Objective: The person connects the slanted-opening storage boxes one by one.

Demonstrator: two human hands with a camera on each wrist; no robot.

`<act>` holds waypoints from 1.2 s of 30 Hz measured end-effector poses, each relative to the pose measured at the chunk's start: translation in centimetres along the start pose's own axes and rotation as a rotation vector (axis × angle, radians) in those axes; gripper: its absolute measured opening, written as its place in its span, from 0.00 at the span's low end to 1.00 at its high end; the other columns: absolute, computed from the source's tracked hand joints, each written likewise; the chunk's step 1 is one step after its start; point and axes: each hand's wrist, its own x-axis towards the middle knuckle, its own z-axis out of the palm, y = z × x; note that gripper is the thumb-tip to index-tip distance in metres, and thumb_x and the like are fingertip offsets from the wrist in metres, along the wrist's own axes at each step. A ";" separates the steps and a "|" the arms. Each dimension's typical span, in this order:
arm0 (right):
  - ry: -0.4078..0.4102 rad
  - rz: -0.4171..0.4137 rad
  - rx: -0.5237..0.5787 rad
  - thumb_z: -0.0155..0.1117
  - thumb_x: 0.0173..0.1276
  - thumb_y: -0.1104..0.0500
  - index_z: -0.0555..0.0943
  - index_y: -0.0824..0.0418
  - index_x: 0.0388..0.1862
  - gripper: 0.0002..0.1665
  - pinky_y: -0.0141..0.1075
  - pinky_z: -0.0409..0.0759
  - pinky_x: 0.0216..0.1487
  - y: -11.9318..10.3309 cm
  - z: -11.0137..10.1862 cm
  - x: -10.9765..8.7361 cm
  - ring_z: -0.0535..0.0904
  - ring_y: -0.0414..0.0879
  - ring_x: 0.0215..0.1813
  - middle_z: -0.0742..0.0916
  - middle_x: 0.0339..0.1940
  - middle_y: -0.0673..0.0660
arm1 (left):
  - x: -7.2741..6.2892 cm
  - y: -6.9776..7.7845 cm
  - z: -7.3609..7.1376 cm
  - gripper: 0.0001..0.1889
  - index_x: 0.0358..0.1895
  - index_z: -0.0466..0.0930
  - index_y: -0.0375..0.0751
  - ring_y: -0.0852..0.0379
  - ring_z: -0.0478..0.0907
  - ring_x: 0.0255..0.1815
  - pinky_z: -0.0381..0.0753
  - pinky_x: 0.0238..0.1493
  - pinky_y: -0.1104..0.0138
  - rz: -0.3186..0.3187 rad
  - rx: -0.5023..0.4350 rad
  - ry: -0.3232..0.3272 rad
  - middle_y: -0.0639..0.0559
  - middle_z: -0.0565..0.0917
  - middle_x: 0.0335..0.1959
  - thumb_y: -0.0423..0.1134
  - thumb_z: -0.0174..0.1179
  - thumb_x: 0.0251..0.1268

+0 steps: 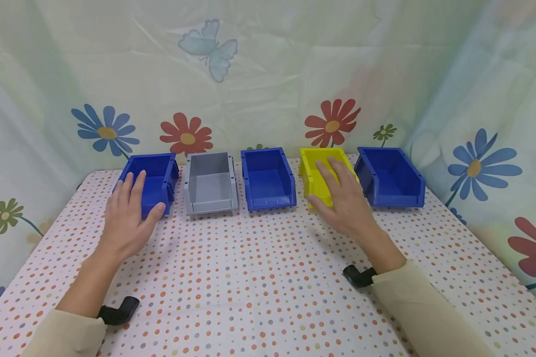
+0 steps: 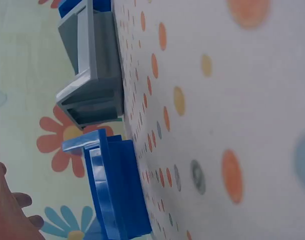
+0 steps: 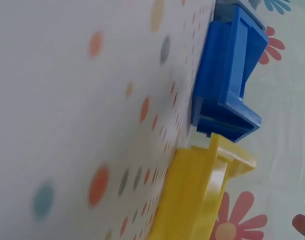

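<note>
The left hand (image 1: 126, 218), fingers extended and slightly parted, is over the left edge of the left blue bin (image 1: 157, 176), most of which shows to the right of its fingers. The right hand (image 1: 346, 201), its fingers likewise straightened and spread, is over the yellow bin (image 1: 312, 173), part of which shows left of its index finger. Whether either hand touches its bin is hard to tell from these angles. Between the hands stand the gray bin (image 1: 211, 186) and middle blue bin (image 1: 269, 182); the right blue bin (image 1: 392, 176) stands just right of the right hand.
</note>
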 end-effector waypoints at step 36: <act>-0.004 0.057 0.275 0.62 0.77 0.49 0.62 0.51 0.83 0.39 0.60 0.70 0.76 -5.5 3.7 2.8 0.65 0.60 0.77 0.70 0.78 0.61 | 1.2 -7.2 -0.3 0.50 0.85 0.26 0.49 0.24 0.39 0.83 0.48 0.74 0.25 -0.403 -0.366 -0.042 0.33 0.39 0.85 0.52 0.56 0.78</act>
